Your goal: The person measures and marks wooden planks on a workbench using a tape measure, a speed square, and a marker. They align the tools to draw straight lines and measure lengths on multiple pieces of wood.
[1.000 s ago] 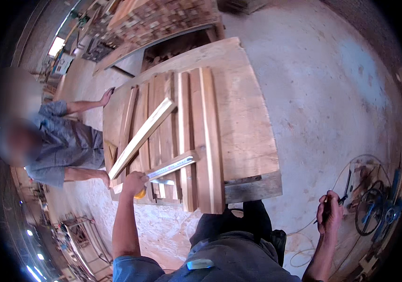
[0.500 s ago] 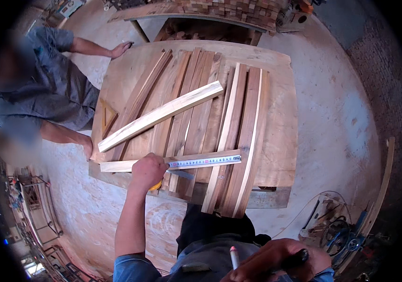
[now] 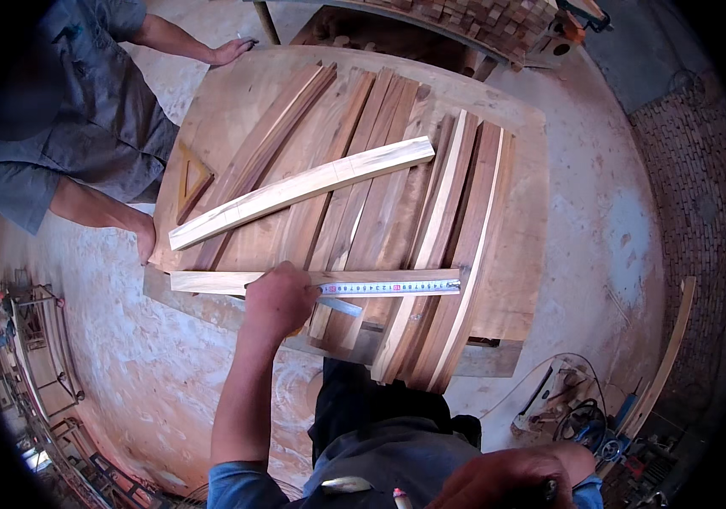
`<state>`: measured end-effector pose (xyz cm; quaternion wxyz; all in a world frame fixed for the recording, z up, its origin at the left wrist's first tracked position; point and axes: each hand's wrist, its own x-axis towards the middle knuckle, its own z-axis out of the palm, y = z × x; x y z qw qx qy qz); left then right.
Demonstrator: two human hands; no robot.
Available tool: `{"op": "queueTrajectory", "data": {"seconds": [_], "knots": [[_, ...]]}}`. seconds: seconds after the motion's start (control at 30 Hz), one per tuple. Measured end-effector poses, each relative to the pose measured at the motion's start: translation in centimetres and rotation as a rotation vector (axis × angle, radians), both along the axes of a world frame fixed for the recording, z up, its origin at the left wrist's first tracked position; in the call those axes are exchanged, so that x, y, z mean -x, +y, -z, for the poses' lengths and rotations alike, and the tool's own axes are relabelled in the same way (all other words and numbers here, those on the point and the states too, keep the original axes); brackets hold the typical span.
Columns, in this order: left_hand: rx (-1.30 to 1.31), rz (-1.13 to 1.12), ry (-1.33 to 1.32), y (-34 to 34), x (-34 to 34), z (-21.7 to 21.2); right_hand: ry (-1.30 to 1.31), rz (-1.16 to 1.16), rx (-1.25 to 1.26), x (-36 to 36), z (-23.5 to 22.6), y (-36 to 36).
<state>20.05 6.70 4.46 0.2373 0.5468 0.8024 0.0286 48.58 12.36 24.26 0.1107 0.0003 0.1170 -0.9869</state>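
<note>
Wood covers the plywood worktable (image 3: 541,254): long curved slats (image 3: 380,161) lie side by side along it, and a pale strip (image 3: 304,188) rests slantwise across them. Nearer the person, a second narrow strip (image 3: 210,281) lies crosswise over the slat ends, with the extended blade of a tape measure (image 3: 393,288) stretched along its right part. The left hand (image 3: 278,299) presses down on this strip, fingers curled over it and the tape's near end. The right hand (image 3: 507,479) sits low at the bottom edge, closed around a small dark object that is too hidden to identify. A wooden triangle (image 3: 192,180) lies at the table's left side, where a co-worker's hand (image 3: 144,239) rests on the table edge
</note>
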Motion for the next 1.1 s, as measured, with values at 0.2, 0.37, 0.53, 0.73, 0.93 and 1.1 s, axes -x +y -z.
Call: {"op": "queueTrajectory", "data": {"seconds": [0.2,0.37,0.53,0.73,0.93,1.1], "knots": [[0.009,-0.015,-0.026,-0.1,0.2,-0.4,0.22,0.214,0.049,1.1,2.0,-1.3],[0.022,-0.024,-0.046,-0.3,0.3,0.0,-0.148,0.381,-0.355,-3.2,5.3,0.2],[0.057,-0.003,-0.047,0.4,0.1,-0.4,-1.029,0.92,-0.748,-1.5,10.5,3.8],[0.017,-0.006,-0.053,0.2,0.0,-0.3,-0.944,0.816,-0.694,2.8,15.0,5.0],[0.028,-0.02,-0.061,0.4,-0.2,-0.6,-0.981,0.691,-1.082,5.9,18.9,5.0],[0.01,-0.014,-0.066,0.1,0.1,0.0,-0.992,0.64,-1.152,6.9,19.9,5.0]]}}
